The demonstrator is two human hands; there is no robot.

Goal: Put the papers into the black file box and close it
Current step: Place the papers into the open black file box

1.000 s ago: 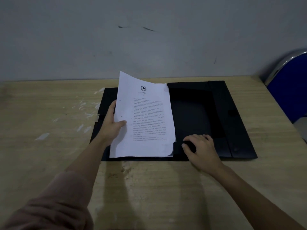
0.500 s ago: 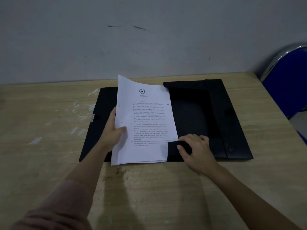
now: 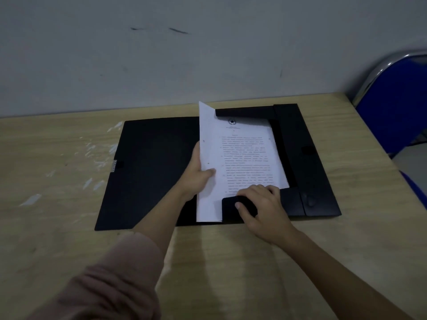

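The black file box (image 3: pixel 150 172) lies open and flat on the wooden table, lid panel to the left, tray to the right. A stack of white printed papers (image 3: pixel 245 158) sits in the right tray, its top edge tucked under the far flap and its left edge still raised. My left hand (image 3: pixel 198 174) grips that left edge, thumb on top. My right hand (image 3: pixel 261 204) holds the black near flap (image 3: pixel 231 209) of the tray, fingers curled over it on top of the papers' lower part.
The table (image 3: pixel 231 262) runs to a grey wall at the back. White scuff marks (image 3: pixel 92 155) lie left of the box. A blue chair with a metal frame (image 3: pixel 392 105) stands off the table's right edge. A metal clasp (image 3: pixel 114 166) sits on the lid's left edge.
The papers have slid right, off the lid panel and into the tray under the far flap. My left hand went with them. My right hand stayed on the near flap.
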